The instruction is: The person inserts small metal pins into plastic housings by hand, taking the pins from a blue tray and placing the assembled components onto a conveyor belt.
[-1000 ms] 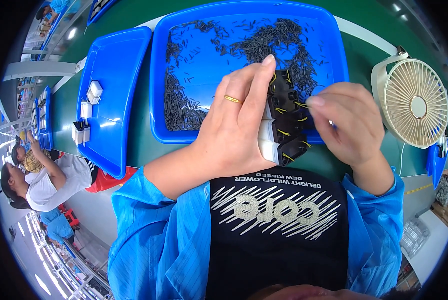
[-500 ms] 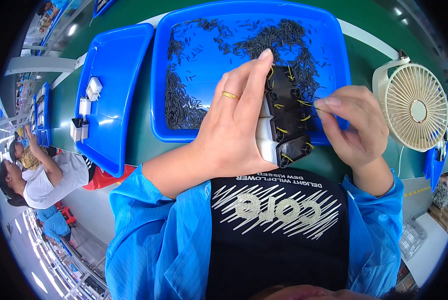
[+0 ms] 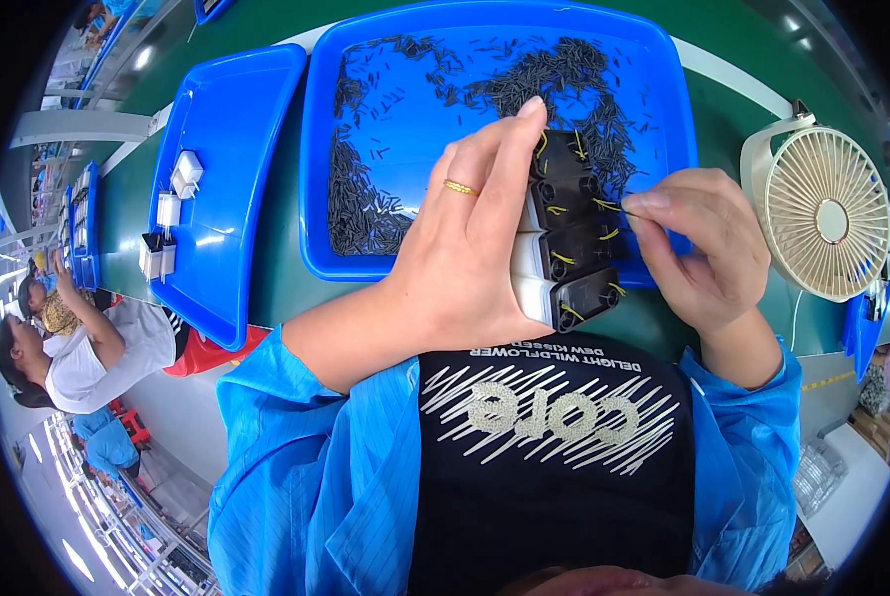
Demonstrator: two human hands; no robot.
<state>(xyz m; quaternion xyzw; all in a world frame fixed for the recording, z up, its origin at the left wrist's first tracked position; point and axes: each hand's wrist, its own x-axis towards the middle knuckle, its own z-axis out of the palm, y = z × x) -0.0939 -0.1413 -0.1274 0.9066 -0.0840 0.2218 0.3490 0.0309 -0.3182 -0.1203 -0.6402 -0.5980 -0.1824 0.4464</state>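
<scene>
My left hand (image 3: 465, 214), with a gold ring on one finger, is closed round a row of several white-and-black plastic housings (image 3: 576, 246). Their black faces are turned to the right, and short yellow wires (image 3: 562, 258) stick out of them. Close by on the right, my right hand (image 3: 708, 243) pinches with thumb and forefinger at the tip of one yellow wire (image 3: 606, 205). Whether a small dark sleeve is also between those fingertips, I cannot make out. Under and behind the housings is a blue tray (image 3: 405, 179) with many loose short black tubes (image 3: 554, 74).
A second blue tray (image 3: 228, 149) at the left holds several white housings (image 3: 168, 209). On the right stands a cream desk fan (image 3: 830, 221). Both trays rest on a green table (image 3: 738, 84). Another person (image 3: 92, 363) in a white top sits at the far left.
The housings and my left hand have shifted very slightly to the right. My right hand keeps its pinch at nearly the same spot.
</scene>
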